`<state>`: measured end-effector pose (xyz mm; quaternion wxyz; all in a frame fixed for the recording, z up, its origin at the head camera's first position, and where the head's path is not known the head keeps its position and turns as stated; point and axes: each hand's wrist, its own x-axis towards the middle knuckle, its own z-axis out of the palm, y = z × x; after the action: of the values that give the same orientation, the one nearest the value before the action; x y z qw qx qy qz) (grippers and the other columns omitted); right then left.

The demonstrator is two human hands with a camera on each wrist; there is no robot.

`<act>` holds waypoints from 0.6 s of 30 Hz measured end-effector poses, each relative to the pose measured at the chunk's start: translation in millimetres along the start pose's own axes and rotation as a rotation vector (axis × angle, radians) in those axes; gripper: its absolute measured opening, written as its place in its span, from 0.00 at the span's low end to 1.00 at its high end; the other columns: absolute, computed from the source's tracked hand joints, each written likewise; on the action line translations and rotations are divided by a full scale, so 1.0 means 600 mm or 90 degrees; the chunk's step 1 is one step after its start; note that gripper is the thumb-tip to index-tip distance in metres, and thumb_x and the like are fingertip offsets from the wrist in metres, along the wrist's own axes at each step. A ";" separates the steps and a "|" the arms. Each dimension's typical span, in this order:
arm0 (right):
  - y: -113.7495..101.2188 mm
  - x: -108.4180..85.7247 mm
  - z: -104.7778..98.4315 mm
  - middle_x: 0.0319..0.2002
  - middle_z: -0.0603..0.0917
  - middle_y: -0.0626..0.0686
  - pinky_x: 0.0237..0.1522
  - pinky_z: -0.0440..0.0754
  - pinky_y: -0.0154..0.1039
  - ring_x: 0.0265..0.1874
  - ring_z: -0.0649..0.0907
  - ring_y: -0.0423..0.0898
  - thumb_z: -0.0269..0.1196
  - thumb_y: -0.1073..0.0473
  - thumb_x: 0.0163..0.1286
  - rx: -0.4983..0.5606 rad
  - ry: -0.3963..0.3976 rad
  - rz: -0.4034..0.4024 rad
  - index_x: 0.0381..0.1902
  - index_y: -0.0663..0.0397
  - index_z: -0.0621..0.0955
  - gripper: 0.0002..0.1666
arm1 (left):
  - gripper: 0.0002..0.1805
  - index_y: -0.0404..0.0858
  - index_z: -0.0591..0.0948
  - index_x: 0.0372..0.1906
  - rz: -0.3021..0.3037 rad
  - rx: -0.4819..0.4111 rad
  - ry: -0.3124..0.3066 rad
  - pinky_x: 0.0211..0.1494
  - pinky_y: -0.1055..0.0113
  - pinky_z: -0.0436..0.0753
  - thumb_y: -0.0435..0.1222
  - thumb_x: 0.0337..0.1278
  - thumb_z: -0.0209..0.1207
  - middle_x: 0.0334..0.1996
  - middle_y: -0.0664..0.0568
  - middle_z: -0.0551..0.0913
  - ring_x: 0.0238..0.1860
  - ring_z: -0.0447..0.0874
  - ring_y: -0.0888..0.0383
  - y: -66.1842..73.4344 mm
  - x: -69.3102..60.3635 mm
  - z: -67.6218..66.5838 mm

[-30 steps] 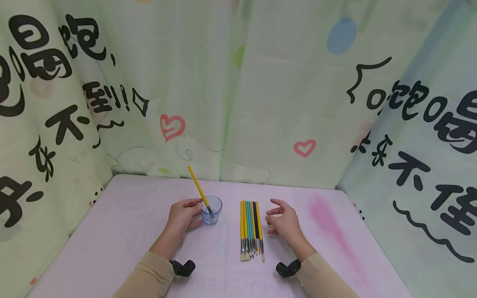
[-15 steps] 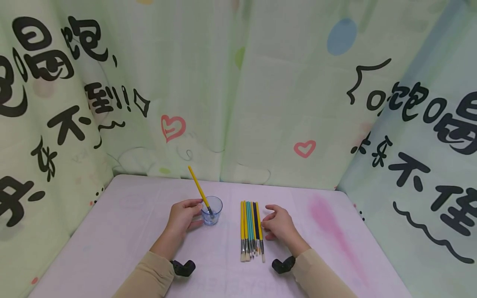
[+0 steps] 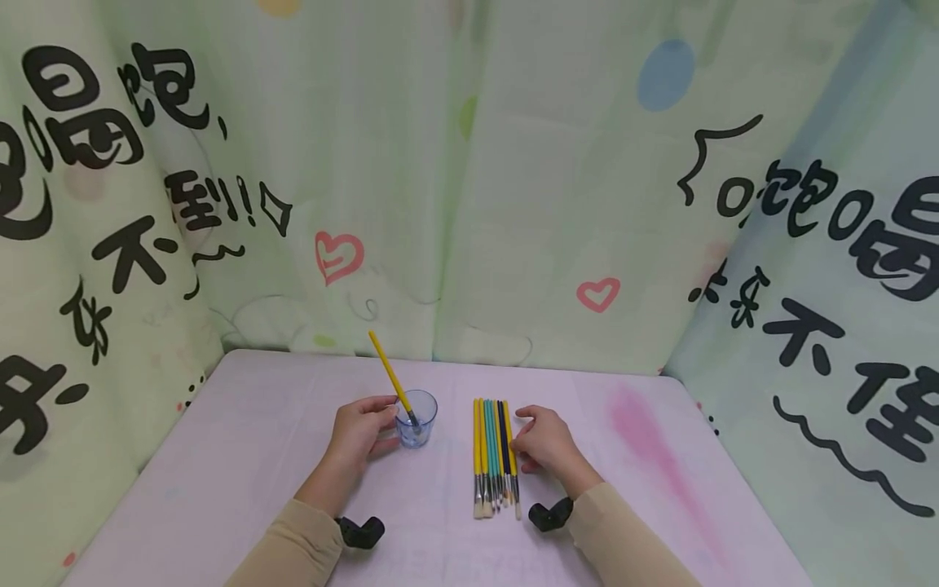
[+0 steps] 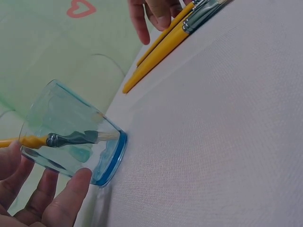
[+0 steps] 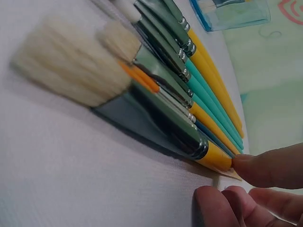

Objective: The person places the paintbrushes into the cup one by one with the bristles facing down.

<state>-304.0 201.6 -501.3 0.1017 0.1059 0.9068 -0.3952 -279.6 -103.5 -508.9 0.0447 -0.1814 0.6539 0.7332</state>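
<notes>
My left hand [image 3: 362, 430] holds the side of a clear bluish cup [image 3: 416, 440], with fingertips against its wall in the left wrist view. One yellow-handled paintbrush [image 3: 385, 361] leans inside the cup, bristles down. Right of it, several paintbrushes [image 3: 490, 440] with yellow, teal and dark blue handles lie side by side, bristles toward me. My right hand [image 3: 548, 444] is beside the rightmost yellow brush [image 5: 218, 158]. In the right wrist view one fingertip touches that brush's handle, while the other fingers stay apart from it.
A pale pink cloth [image 3: 242, 456] covers the table, with a darker pink patch [image 3: 645, 432] at right. Light green curtains [image 3: 528, 204] with black lettering and hearts enclose the back and sides. Black wrist mounts [image 3: 550, 515] sit on both sleeves.
My right hand has moved left, up to the rightmost paintbrush, and its fingers have drawn in somewhat. My left hand, the cup and the brushes stay in place.
</notes>
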 end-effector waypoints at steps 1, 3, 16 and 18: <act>-0.001 0.000 0.000 0.32 0.81 0.54 0.22 0.87 0.34 0.18 0.80 0.46 0.76 0.67 0.63 -0.005 -0.001 -0.001 0.72 0.55 0.77 0.39 | 0.16 0.39 0.87 0.63 -0.001 -0.001 0.001 0.53 0.53 0.95 0.32 0.75 0.64 0.59 0.39 0.82 0.51 0.86 0.50 0.000 0.000 0.000; -0.004 0.000 0.000 0.32 0.81 0.54 0.21 0.87 0.34 0.17 0.80 0.46 0.75 0.67 0.64 -0.014 0.000 -0.002 0.72 0.55 0.77 0.39 | 0.17 0.39 0.87 0.63 -0.002 -0.004 0.002 0.53 0.52 0.95 0.33 0.75 0.64 0.60 0.39 0.82 0.52 0.85 0.49 0.000 0.000 -0.001; -0.025 -0.001 0.001 0.33 0.86 0.57 0.19 0.84 0.33 0.13 0.81 0.44 0.73 0.67 0.63 -0.104 -0.020 0.011 0.69 0.56 0.80 0.35 | 0.17 0.39 0.86 0.64 -0.003 0.003 0.002 0.54 0.52 0.94 0.33 0.75 0.64 0.60 0.39 0.82 0.53 0.85 0.48 0.001 -0.003 0.000; -0.027 -0.002 0.003 0.36 0.86 0.58 0.20 0.85 0.33 0.14 0.81 0.45 0.74 0.67 0.62 -0.116 -0.019 0.013 0.67 0.57 0.81 0.34 | 0.17 0.39 0.86 0.64 -0.003 0.004 0.002 0.54 0.52 0.94 0.34 0.76 0.64 0.61 0.38 0.82 0.54 0.85 0.48 0.000 -0.002 0.000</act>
<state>-307.0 189.4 -490.8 0.1287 0.0996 0.9362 -0.3116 -278.4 -103.4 -508.6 0.0460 -0.1836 0.6557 0.7309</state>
